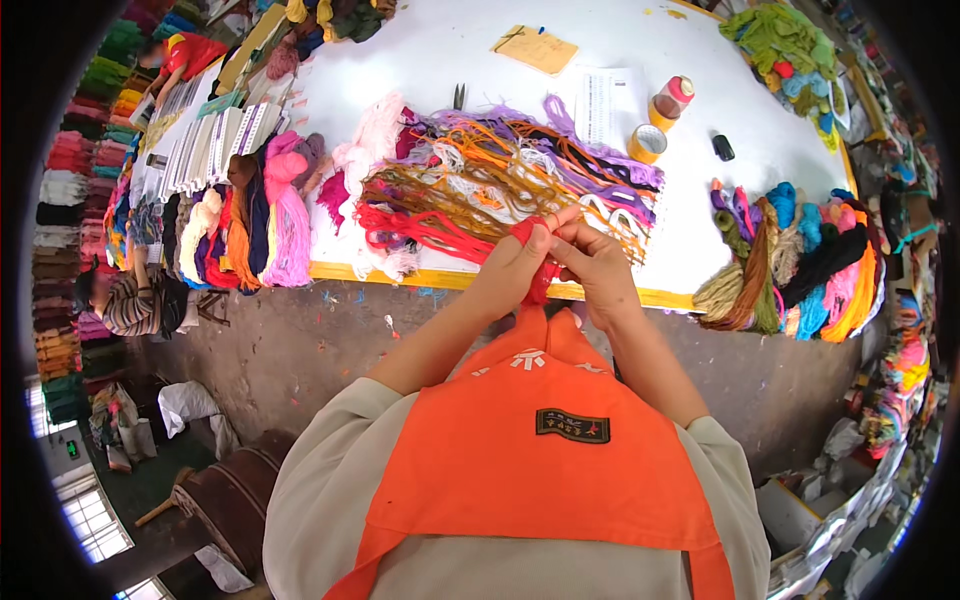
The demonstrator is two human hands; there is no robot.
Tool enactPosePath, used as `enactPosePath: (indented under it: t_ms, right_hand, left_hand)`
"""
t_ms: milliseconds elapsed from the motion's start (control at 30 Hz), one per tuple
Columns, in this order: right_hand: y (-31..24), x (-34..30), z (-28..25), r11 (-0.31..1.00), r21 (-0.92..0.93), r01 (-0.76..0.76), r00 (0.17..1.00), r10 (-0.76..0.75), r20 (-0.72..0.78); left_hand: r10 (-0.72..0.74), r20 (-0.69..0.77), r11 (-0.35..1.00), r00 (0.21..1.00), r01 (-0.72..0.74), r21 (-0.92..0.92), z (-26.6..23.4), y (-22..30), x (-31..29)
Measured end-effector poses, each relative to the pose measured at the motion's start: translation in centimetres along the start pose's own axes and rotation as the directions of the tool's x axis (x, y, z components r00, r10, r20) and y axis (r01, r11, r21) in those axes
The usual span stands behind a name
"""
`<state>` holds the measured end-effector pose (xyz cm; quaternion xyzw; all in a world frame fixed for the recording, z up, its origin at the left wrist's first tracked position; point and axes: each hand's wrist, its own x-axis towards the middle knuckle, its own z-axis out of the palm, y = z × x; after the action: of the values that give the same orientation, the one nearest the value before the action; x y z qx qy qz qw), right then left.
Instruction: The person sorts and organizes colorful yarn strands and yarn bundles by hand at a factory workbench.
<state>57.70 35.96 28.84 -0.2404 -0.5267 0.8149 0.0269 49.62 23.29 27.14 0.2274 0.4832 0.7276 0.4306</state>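
Both my hands meet at the table's near edge, over a hank of red yarn. My left hand is closed round the hank, thumb on top, and part of it hangs below toward my orange apron. With its fingers pinched together, my right hand holds the same red yarn close to the left thumb. Just beyond lies a wide spread of mixed yarn strands in brown, orange, white and purple. More red strands run along its near left side. Pale pink yarn is heaped at its left.
Dark scissors, a notepad, a printed sheet, a yellow tape roll and a red-topped container lie beyond the yarn. Coloured hanks hang over the right edge, others at left. Two people work at far left.
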Motion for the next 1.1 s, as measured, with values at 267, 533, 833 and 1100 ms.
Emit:
enactPosePath:
  t_ms: [267, 533, 833, 1100]
  right_hand:
    - [0.2, -0.2, -0.1, 0.997, 0.074, 0.023, 1.000, -0.022, -0.020]
    - [0.2, -0.2, -0.9, 0.993, 0.117, -0.027, 0.999, 0.031, -0.029]
    - [0.1, -0.5, -1.4, 0.980, 0.193, -0.042, 0.999, 0.041, 0.005]
    - [0.0, -0.9, -2.3, 0.962, 0.271, -0.031, 0.999, 0.017, 0.051]
  left_hand:
    - [-0.037, 0.049, 0.974, 0.998, 0.047, -0.221, 0.6, 0.7, 0.2]
    - [-0.050, -0.010, 0.997, 0.999, 0.049, -0.057, 0.2, 0.3, 0.3]
    - [-0.043, -0.155, 0.998, 0.987, 0.036, -0.047, 1.5, 0.1, 0.3]
    - [-0.002, -0.181, 0.980, 0.984, -0.034, -0.198, 2.1, 0.1, 0.3]
